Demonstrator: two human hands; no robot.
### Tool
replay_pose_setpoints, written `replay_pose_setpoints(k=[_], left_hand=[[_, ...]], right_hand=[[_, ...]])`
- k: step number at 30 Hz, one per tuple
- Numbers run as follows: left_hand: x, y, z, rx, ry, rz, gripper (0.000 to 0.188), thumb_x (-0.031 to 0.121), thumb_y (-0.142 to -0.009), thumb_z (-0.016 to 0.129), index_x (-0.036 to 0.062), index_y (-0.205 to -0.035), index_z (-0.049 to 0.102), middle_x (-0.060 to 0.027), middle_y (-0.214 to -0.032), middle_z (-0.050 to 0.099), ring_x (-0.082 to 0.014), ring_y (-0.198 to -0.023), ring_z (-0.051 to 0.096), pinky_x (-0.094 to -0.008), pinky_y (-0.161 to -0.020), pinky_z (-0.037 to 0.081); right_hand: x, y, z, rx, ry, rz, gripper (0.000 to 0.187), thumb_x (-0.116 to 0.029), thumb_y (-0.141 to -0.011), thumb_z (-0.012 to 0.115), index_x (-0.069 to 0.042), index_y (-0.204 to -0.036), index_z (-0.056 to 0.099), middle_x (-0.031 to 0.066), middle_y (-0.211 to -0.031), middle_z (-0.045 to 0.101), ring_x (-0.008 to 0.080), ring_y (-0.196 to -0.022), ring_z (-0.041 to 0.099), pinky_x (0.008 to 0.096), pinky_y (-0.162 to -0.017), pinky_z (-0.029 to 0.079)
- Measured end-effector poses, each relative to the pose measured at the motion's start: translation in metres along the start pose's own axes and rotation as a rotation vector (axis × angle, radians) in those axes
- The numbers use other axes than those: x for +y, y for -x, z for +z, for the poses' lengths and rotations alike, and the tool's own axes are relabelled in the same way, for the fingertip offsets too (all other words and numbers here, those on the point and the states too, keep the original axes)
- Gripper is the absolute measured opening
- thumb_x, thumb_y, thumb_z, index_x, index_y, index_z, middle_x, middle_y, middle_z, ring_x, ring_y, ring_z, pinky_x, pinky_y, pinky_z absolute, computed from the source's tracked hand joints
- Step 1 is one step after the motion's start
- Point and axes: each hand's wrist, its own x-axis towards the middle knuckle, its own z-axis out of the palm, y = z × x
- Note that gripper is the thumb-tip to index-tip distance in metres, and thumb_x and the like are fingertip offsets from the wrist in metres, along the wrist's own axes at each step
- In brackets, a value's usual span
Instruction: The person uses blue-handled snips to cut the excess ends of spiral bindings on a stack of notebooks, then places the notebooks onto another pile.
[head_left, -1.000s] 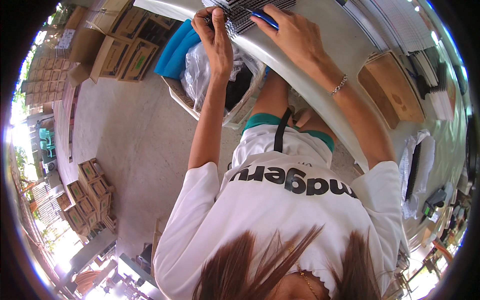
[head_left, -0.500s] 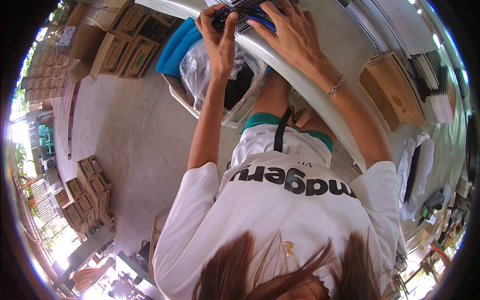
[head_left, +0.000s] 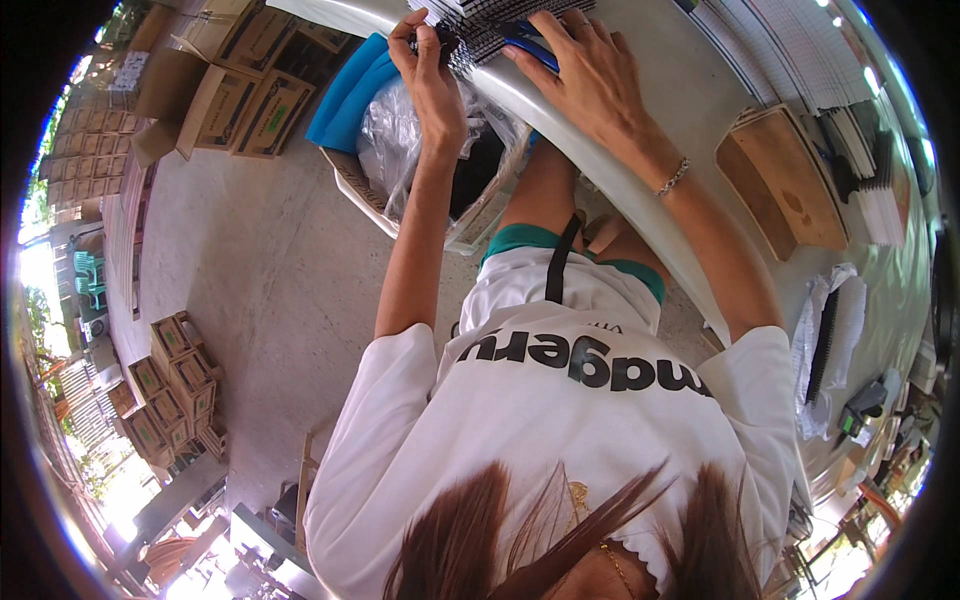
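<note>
At the top edge of the head view, my left hand is closed in a pinch on a small dark piece, mostly hidden by the fingers. To its right, my right hand is wrapped over a blue-handled hand tool whose exact kind I cannot make out. Between and beyond both hands lies a stack with black-and-white striped edges, cut off by the picture's edge. The stack rests on the pale table.
A bin with clear plastic and blue sheets stands below my left forearm. A wooden holder and paper stacks occupy the table's right side. Cardboard boxes stand on the floor at left.
My left hand has shifted slightly left and upward with the dark piece. The blue-handled tool has moved a little right, widening the gap between the hands.
</note>
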Motion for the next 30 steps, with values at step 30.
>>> replay_pose_setpoints(k=[30], left_hand=[[0.024, 0.026, -0.016, -0.026, -0.823, 0.071, 0.047, 0.036, -0.091, 0.065, 0.0056, -0.125, 0.057, -0.0176, -0.128, 0.05, -0.0289, -0.119, 0.051, -0.0425, -0.1, 0.042]], right_hand=[[0.018, 0.01, 0.023, 0.152, 0.153, -0.154, 0.044, -0.045, -0.091, 0.06, -0.013, -0.12, 0.057, 0.0169, -0.11, 0.063, 0.0343, -0.098, 0.062, 0.0489, -0.085, 0.047]])
